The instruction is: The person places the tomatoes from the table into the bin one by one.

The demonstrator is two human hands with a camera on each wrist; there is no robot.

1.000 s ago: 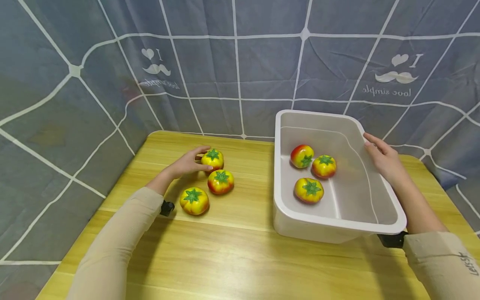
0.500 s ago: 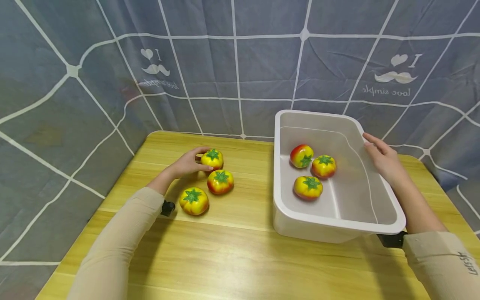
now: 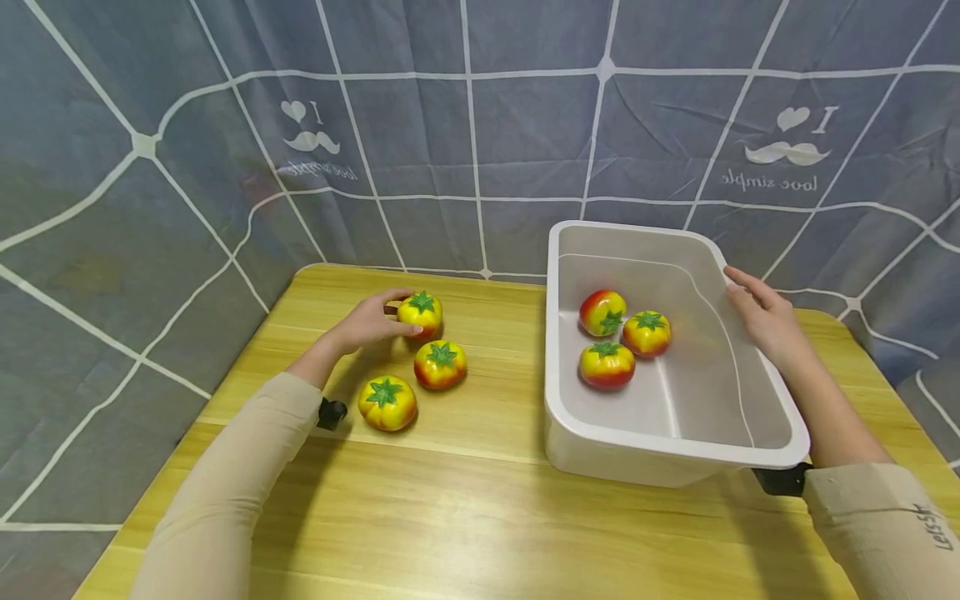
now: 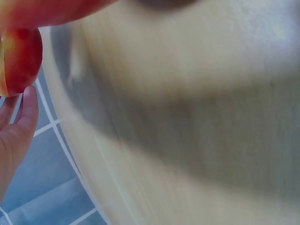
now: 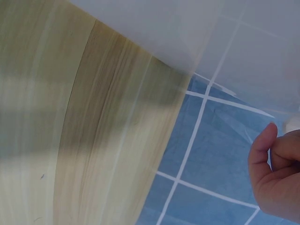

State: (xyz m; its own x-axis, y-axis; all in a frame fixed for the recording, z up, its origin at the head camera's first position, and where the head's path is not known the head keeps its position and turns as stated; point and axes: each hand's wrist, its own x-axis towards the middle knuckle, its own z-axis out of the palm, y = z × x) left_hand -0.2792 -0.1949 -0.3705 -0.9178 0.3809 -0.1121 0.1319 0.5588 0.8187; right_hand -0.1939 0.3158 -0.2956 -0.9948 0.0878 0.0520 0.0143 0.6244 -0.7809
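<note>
In the head view my left hand (image 3: pixel 369 322) holds a yellow-red tomato (image 3: pixel 421 313) with a green star-shaped top, thumb on the near side and fingers behind. Two similar tomatoes stand close by on the table: one (image 3: pixel 440 364) just nearer, another (image 3: pixel 387 402) by the wrist. The left wrist view catches the held tomato (image 4: pixel 22 61) against the fingertips. My right hand (image 3: pixel 768 321) grips the right rim of a pale grey plastic bin (image 3: pixel 678 454). Inside the bin lie three tomatoes: one at the back left (image 3: pixel 602 312), one beside it (image 3: pixel 647 333) and one nearer (image 3: pixel 607 365).
The wooden table (image 3: pixel 450 517) ends at the back against a blue-grey curtain (image 3: pixel 525 142) with white lines, which also runs along the left side. Between the loose tomatoes and the bin is a stretch of bare wood.
The nearer tomato in the bin has rolled left and tipped, showing more red. My left hand and its tomato have shifted slightly left and away. The right hand stays at the rim.
</note>
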